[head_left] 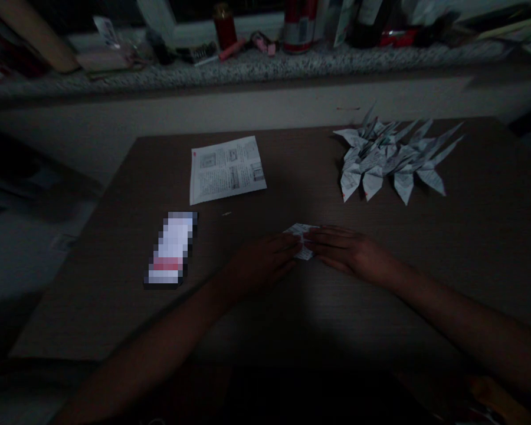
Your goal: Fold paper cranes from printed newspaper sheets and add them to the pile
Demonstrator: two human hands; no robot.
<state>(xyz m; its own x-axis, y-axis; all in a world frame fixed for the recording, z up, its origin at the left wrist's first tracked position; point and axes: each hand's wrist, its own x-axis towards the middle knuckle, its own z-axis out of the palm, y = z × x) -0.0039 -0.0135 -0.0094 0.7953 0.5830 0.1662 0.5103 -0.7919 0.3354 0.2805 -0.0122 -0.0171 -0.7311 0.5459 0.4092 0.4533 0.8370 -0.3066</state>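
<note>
A small folded piece of printed paper point(307, 252) lies on the table, partly covered from both sides by my fingers. My left hand point(265, 260) rests on its left side, fingers stretched out and lying flat. From the right, my right hand point(347, 248) lies over the other side with its fingers also extended. The light is dim, so the exact place of the thumbs is hard to make out. To the far right stands a cluster of several folded paper cranes point(380, 159) made from similar printed paper.
A stack of printed sheets point(225, 171) lies at the back left of the brown table point(159, 330). Nearer stands out a lit phone point(171, 248), blurred out. Behind, a granite sill point(248, 71) carries a red can point(299, 26), a jar point(224, 26) and other small items.
</note>
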